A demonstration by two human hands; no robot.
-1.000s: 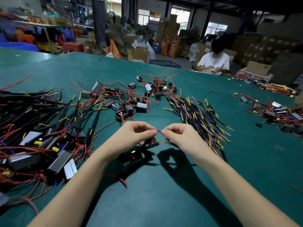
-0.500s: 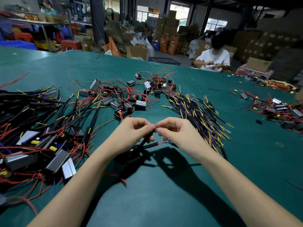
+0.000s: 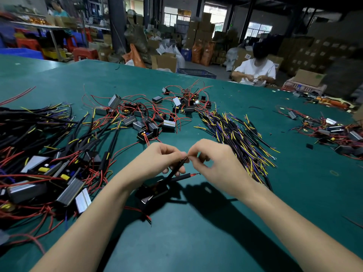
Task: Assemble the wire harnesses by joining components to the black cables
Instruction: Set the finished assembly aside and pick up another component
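Observation:
My left hand (image 3: pixel 157 160) and my right hand (image 3: pixel 214 161) meet fingertip to fingertip above the green table (image 3: pixel 196 242). The left hand pinches the upper end of a black cable (image 3: pixel 175 169) that runs down to a small black module (image 3: pixel 153 190) lying below the hands. The right hand pinches a thin wire end at that same spot. A second black sleeved lead (image 3: pixel 182 177) with a red tip lies under the hands, pointing right.
A heap of finished harnesses with grey boxes (image 3: pixel 49 163) fills the left. Loose modules with red wires (image 3: pixel 149 118) lie ahead. A bundle of black cables with yellow and purple ends (image 3: pixel 239 142) lies to the right. Another person (image 3: pixel 255 69) sits across the table.
The two hands have closed together until their fingertips touch at the cable end. The view has shifted slightly; the module stays below the hands.

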